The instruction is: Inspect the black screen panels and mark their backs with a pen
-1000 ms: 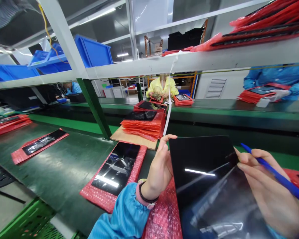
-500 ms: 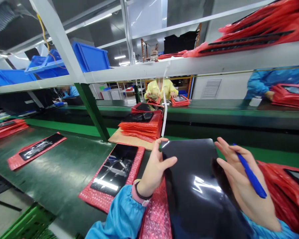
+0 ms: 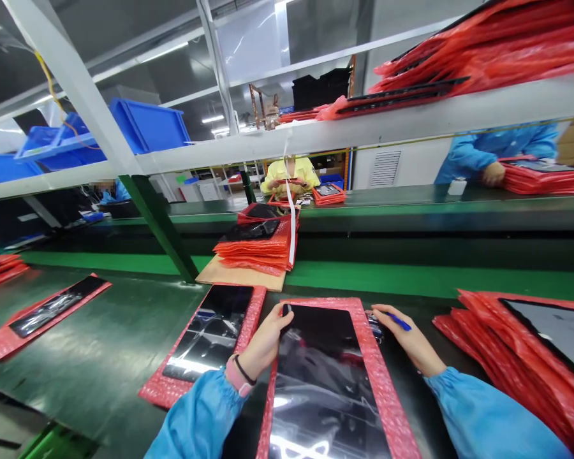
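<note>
green tabletop bears bubble wrap under a glossy panel, left hand gripping its corner, right hand a pen

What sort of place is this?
Likely an electronics factory or workshop: dark glossy panels lie on red bubble wrap, blue bins stand on a white shelf, and a person in yellow is across the green bench.

This is a factory workshop, shown by its long green workbench, a white rack carrying blue bins, stacked red bubble bags, ceiling strip lights, and workers in yellow and blue at the far bench.
</note>
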{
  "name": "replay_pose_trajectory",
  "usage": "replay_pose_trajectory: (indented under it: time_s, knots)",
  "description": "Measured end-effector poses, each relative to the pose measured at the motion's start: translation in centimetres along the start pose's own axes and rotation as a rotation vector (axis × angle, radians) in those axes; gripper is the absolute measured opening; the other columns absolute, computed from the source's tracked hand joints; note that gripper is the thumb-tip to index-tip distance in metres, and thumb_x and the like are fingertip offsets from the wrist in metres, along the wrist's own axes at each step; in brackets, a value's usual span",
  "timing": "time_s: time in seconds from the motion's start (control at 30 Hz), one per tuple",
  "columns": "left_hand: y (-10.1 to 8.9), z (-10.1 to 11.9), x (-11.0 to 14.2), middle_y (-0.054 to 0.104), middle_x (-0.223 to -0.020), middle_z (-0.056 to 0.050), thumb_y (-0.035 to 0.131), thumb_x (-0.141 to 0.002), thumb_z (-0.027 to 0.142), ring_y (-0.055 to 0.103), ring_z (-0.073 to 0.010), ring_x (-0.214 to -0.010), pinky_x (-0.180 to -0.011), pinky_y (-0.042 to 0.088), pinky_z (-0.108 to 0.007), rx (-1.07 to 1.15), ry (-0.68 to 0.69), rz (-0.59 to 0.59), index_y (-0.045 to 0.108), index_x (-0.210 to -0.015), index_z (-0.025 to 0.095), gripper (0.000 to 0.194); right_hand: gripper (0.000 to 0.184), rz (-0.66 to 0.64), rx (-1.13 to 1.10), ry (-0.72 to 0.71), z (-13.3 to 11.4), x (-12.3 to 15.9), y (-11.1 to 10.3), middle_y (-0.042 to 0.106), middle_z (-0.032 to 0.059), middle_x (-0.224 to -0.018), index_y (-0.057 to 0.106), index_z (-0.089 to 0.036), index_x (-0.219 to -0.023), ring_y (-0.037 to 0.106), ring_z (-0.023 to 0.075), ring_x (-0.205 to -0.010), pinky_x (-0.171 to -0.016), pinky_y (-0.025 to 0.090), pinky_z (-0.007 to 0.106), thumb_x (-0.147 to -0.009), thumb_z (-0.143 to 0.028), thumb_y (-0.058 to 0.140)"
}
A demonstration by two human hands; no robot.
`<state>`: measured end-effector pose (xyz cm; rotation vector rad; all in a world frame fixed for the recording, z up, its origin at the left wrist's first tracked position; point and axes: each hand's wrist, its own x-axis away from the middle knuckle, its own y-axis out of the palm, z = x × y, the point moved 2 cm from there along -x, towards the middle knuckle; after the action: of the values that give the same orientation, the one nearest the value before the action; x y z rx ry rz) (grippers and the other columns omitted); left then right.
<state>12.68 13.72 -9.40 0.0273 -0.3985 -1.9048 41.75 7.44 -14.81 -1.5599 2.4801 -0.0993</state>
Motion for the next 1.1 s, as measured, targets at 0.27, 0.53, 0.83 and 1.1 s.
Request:
replay_pose_trajectory:
  time_s: [0.27, 0.53, 0.83, 1.1]
  knots:
    - [-0.3, 1.0, 0.8, 0.037, -0.147, -0.013, 0.074, -0.07, 0.023, 0.026, -0.0267, -0.141, -0.113, 0.019, -0.038, -0.161, 0.143, -0.078, 0.037, -0.135, 0.027, 0.074, 0.035, 0.031, 0.159, -0.083, -0.4, 0.2, 0.0, 0.076, 0.0067, -0.077, 0.066, -0.025, -0.084, 0.072, 0.0324, -0.078, -0.073, 0.055, 0.044, -0.068, -0.056, 0.066]
    - [-4.2, 1.4, 2.1, 0.057, -0.118, -0.011, 0.075, -0.063, 0.019, 0.054, -0.0248, -0.111, -0.094, 0.04, -0.036, -0.188, 0.017, 0.084, 0.055, -0.11, 0.021, 0.051, 0.041, 0.082, 0.169, -0.221, -3.0, 3.1, 0.9, 0.067, 0.0134, -0.119, 0.054, -0.022, -0.107, 0.061, 0.0304, -0.113, -0.099, 0.045, 0.047, -0.081, -0.054, 0.054]
    - [-4.8, 0.2, 3.5, 0.06, -0.069, 0.0, 0.077, -0.062, 0.024, 0.057, -0.0108, -0.059, -0.061, 0.045, -0.027, -0.121, -0.322, -0.078, 0.06, -0.081, 0.014, 0.027, 0.031, -0.332, 0.333, -0.324, -6.9, 8.6, 5.3, 0.062, 0.0106, -0.128, 0.056, -0.026, -0.114, 0.056, 0.0262, -0.121, -0.1, 0.046, 0.043, -0.087, -0.039, 0.053]
    - [-2.3, 2.2, 3.4, 0.053, -0.061, 0.005, 0.08, -0.063, 0.025, 0.052, -0.0067, -0.055, -0.057, 0.042, -0.021, -0.069, -0.27, -0.177, 0.059, -0.072, 0.014, 0.025, 0.03, -0.38, 0.218, -0.306, -6.3, 8.6, 5.6, 0.061, 0.0112, -0.13, 0.057, -0.025, -0.115, 0.052, 0.0257, -0.125, -0.105, 0.041, 0.046, -0.089, -0.037, 0.053]
